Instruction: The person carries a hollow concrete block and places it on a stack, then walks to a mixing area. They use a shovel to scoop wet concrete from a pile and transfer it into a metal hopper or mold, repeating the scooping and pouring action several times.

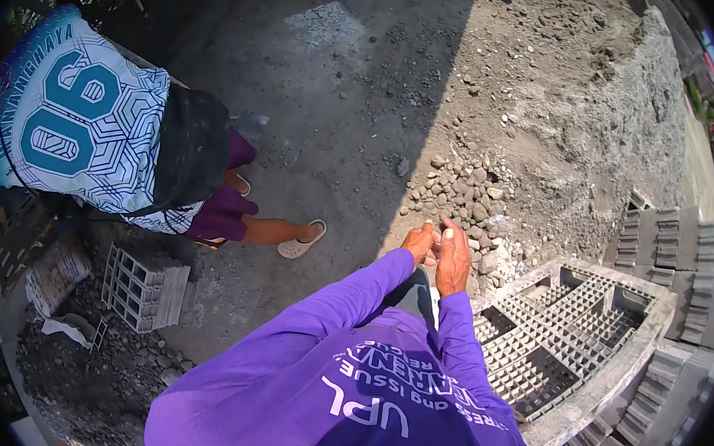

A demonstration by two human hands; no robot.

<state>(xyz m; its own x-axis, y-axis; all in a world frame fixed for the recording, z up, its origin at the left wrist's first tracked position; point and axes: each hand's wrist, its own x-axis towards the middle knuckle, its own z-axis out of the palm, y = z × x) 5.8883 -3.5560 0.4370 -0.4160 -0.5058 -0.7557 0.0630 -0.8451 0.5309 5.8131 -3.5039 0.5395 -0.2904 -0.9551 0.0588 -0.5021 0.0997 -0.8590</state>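
My left hand (420,243) and my right hand (454,264) meet in front of my body, over the edge between shade and sunlight. The left fingers are curled inward beside the right palm, and whatever they may hold is hidden. On the right hand the thumb lies along the top and the fingers reach forward, loosely bent. No tool or other object shows between the two hands. Long purple sleeves (466,334) cover both of my forearms. Just beyond my hands lies a heap of rounded stones (466,190) on the ground.
At right stands a grey concrete frame with lattice panels (568,335), beside stacked concrete blocks (675,370). A person in a patterned jersey (85,123) stands at left, near more hollow blocks (145,288). A sandy gravel mound (586,133) rises at the far right.
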